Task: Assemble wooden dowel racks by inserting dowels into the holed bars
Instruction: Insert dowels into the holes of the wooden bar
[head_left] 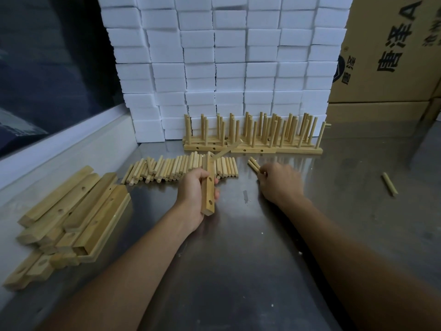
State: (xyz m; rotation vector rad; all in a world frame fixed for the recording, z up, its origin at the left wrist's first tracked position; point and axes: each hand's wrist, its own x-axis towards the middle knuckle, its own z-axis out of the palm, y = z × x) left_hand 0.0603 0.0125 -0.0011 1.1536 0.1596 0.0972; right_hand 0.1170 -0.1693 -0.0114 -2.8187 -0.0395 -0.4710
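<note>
Here the left hand (194, 192) is gripping a holed bar (209, 187) around its middle, fingers curled round it, holding it nearly upright above the metal table (238, 259). Two round holes are showing on the bar's near face below the fingers, and a thin stick is sticking out sideways from its top end, though that part is blurred and I cannot tell how it is seated.

The right hand (280, 181) is lying knuckles up on the table, a little to the right of the bar, and its fingertips are pinching a couple of short dowels (254, 163) that are pointing away from the person. The hand is blurred, so the exact count is unclear.

Just behind the left hand a long row of loose dowels (176, 169) is lying flat on the table, side by side. One stray dowel (389, 184) is lying well apart at the far right.

At the left edge of the table a heap of spare bars (71, 218) is lying stacked and crisscrossed, several showing their holes.

Farther back, finished racks (253, 136) are standing in a row with their dowels pointing up, set right against a wall of white foam blocks (226, 63). A cardboard box (391, 48) with printed characters is standing to the right of the foam.
</note>
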